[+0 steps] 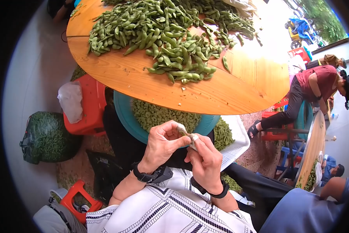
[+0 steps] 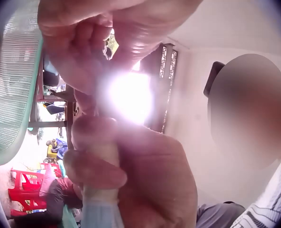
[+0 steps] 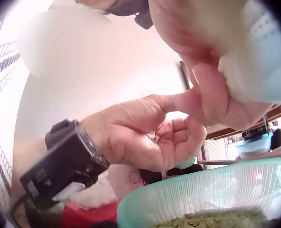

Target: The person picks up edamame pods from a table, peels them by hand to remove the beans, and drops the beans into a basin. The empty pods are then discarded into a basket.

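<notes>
In the head view my left hand [image 1: 161,143] and right hand [image 1: 206,161] meet over the turquoise basin [image 1: 123,118], which holds shelled green beans [image 1: 161,115]. Thumbs and fingers pinch from both sides at a small greenish-brown bean pod [image 1: 183,133], mostly covered by the fingertips. A pale wrapping [image 2: 101,216] covers part of a right finger in the left wrist view. Seen from the right wrist, the left thumb reaches to the right fingertips, while the other left fingers curl inward. A large pile of green pods [image 1: 155,33] lies on the wooden table [image 1: 174,95] ahead.
A white basket [image 1: 238,141] with pods stands right of the basin. Leftward are a red stool [image 1: 89,105] bearing a plastic bag [image 1: 70,101] and a full dark sack [image 1: 48,136]. Someone in a maroon shirt [image 1: 324,79] bends over another table [image 1: 314,151].
</notes>
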`<state>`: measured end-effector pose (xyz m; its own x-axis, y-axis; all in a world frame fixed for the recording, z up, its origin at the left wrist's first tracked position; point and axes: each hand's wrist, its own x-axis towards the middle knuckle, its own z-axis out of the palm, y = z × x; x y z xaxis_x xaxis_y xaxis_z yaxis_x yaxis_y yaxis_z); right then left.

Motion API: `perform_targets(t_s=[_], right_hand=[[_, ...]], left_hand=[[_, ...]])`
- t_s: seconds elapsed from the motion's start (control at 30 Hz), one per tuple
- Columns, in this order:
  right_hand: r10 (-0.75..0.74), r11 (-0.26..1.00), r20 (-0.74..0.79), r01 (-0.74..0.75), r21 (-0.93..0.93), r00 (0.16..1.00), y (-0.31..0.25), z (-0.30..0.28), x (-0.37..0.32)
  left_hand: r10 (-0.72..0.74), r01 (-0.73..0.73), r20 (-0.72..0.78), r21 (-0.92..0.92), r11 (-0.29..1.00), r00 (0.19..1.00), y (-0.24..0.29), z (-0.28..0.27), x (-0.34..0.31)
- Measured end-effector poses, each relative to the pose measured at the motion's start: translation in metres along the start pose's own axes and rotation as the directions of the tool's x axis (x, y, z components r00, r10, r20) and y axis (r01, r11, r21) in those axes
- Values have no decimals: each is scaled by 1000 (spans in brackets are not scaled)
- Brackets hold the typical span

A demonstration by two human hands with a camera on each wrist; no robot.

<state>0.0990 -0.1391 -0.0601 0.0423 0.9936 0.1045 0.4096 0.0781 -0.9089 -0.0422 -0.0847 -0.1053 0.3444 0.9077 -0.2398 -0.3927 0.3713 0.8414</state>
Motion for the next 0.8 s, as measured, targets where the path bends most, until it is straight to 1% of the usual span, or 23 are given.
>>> perform_targets(t_s=[0.03, 0.07, 0.13, 0.2, 0.27, 0.3, 0.33, 0.37, 0.4, 0.43, 0.47, 0.5, 0.53, 0.6, 0.67, 0.73, 0.8], right_hand=[[64, 994, 15, -65, 84, 998, 0, -1, 0], [64, 994, 14, -65, 84, 998, 2, -2, 0], [191, 958, 75, -202, 202, 979, 5, -5, 1], [193, 957, 103, -211, 199, 976, 5, -6, 2], [125, 985, 17, -126, 118, 992, 2, -2, 0], [124, 985, 17, -125, 118, 992, 3, 1, 0], [35, 999, -61, -34, 16, 998, 6, 4, -1], [-61, 994, -129, 49, -93, 990, 7, 7, -2], [-62, 994, -130, 51, -93, 990, 6, 7, -3], [-93, 973, -106, 68, -220, 990, 5, 8, -4], [-119, 935, -78, 86, -343, 990, 4, 9, -6], [-157, 920, -76, 118, -373, 985, 1, 11, -8], [-157, 920, -76, 118, -373, 985, 0, 10, -8], [-209, 897, -53, 169, -408, 977, 0, 9, -9], [-220, 892, -48, 181, -414, 974, 0, 8, -8], [-231, 887, -43, 192, -420, 972, 0, 6, -7], [-77, 977, -42, 66, -205, 996, -2, 2, -5]], left_hand=[[15, -15, 2, 3, 1000, 1000, 0, 0, 0], [15, -15, 3, 4, 1000, 1000, 1, 0, 0], [-18, 18, 7, 13, 1000, 1000, 4, -2, -1], [-12, 12, 5, 36, 999, 1000, 4, -2, -1], [-5, 5, 1, 58, 998, 1000, 4, 1, -1], [2, -2, -22, -4, 1000, 1000, 3, 5, -1], [8, -11, -45, -65, 998, 999, 2, 8, -2], [9, -12, -43, -65, 998, 999, -2, 9, -2], [45, -50, -69, -64, 997, 997, -9, 9, -2], [82, -88, -96, -61, 994, 992, -11, 9, -1], [83, -89, -97, -60, 994, 992, -10, 8, -1], [34, -40, -66, -100, 994, 997, -8, 7, -2], [-15, 10, -33, -139, 990, 999, -6, 5, -2], [-21, 20, -7, -130, 991, 1000, -3, 1, -1], [-26, 28, 19, -120, 992, 999, 1, -1, -2], [-5, 5, -7, 30, 1000, 1000, 6, -1, -3], [23, -23, -1, 60, 998, 1000, 5, -3, -3]])
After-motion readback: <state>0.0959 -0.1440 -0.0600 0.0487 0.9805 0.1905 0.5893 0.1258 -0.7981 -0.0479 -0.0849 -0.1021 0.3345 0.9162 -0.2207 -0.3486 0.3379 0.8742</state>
